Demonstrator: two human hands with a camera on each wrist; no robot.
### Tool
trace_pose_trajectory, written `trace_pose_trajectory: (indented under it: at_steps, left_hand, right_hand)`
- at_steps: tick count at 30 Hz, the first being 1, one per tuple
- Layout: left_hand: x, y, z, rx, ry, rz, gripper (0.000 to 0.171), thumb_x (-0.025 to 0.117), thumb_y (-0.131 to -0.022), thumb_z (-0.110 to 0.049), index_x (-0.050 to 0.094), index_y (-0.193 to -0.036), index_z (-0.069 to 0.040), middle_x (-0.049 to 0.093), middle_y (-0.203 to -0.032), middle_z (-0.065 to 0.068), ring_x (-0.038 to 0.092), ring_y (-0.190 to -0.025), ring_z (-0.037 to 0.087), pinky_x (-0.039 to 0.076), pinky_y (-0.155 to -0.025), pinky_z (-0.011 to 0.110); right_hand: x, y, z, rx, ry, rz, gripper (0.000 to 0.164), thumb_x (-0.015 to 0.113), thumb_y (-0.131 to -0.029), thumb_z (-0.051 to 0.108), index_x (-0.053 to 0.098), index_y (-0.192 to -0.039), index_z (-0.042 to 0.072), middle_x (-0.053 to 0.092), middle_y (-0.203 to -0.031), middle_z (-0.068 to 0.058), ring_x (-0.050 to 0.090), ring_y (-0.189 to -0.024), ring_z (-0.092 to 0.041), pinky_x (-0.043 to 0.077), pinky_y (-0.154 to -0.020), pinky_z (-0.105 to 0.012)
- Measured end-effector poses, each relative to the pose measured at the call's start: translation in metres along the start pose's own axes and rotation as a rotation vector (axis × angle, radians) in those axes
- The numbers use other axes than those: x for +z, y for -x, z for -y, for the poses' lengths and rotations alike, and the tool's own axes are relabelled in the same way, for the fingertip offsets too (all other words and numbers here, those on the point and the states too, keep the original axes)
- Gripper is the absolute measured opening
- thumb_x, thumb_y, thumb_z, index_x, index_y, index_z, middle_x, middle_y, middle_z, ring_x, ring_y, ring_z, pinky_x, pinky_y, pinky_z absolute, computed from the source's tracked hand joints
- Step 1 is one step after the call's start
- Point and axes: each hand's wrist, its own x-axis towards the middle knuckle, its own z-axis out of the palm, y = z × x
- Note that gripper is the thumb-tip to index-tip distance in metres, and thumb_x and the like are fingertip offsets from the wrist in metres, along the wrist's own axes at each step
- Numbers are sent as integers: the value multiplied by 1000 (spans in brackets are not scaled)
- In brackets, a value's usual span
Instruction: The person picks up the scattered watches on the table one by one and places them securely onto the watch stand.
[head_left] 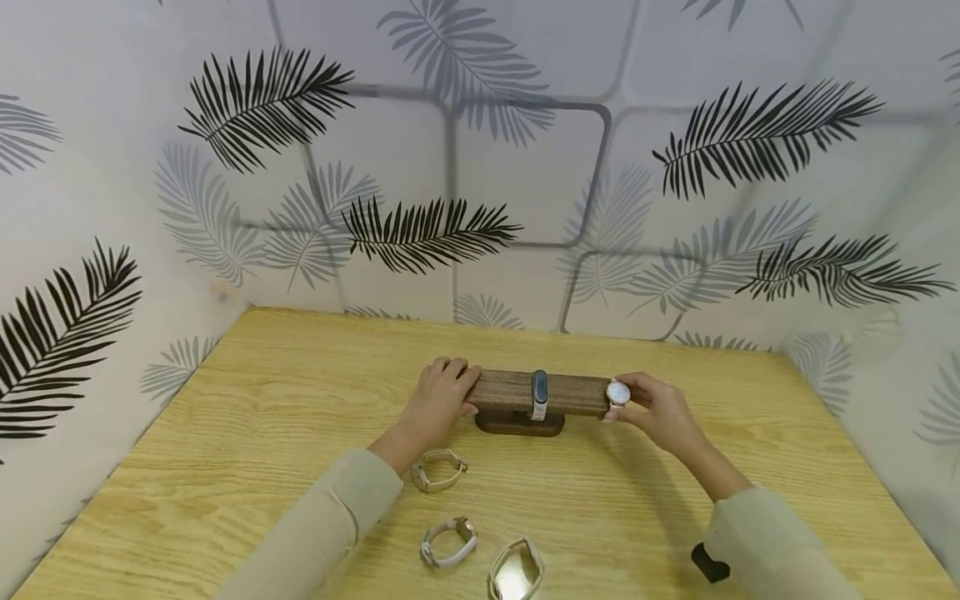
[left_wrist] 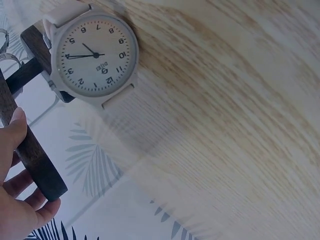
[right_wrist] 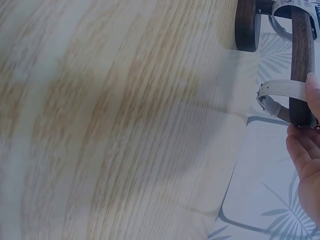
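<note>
A dark wooden watch stand (head_left: 498, 388) has a horizontal bar above a rounded base. My left hand (head_left: 437, 398) grips the bar's left end, thumb in front and fingers over the far side. At the other end, my right hand (head_left: 666, 412) pinches a round white-faced watch (head_left: 618, 393). In the right wrist view, that watch's buckled white strap (right_wrist: 282, 89) loops around the bar beside my fingers; its face is hidden there. Around the middle of the bar sits a fitness band (head_left: 540, 388) with a dark screen and pale strap.
Nearer me on the wooden table (head_left: 300, 417) lie a pale-strapped watch (head_left: 420, 477), a white-strapped watch (head_left: 429, 553) and another with a shiny rectangular face (head_left: 517, 575). A small black object (head_left: 709, 563) lies by my right sleeve. Leaf-patterned wall covering (head_left: 525, 192) rises behind the table.
</note>
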Motion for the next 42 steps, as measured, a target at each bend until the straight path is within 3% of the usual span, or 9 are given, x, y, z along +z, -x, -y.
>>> trace_pose_trajectory:
  at_steps: [11,19,27,42]
  left_hand:
    - [-2,-3,1,-8,35,8,55,60,-82,-38,48,-128,-12,50,-123,9,46,-113,28,42,-96,43]
    - [-2,-4,1,-18,42,5,55,62,-81,-37,48,-128,-12,51,-123,9,47,-113,28,42,-95,43]
    - [-3,-3,0,-39,70,33,56,63,-81,-37,48,-129,-13,50,-125,9,46,-114,28,42,-96,43]
    - [-2,-3,2,-37,120,10,55,67,-78,-34,50,-125,-12,52,-122,9,47,-112,28,42,-95,44]
  right_hand:
    - [11,-10,2,-49,3,5,51,76,-67,15,58,-111,-4,61,-109,-22,61,-99,-34,52,-82,-37]
    - [17,-12,9,-83,82,-29,52,78,-65,18,59,-110,-2,64,-105,-19,63,-86,-26,54,-68,-35]
    - [11,-10,13,-70,122,70,62,76,-71,12,49,-123,-6,53,-122,-26,54,-108,-38,50,-84,-45]
    - [27,-20,27,-115,166,68,53,77,-69,16,58,-115,-1,60,-114,-19,54,-106,-36,45,-89,-49]
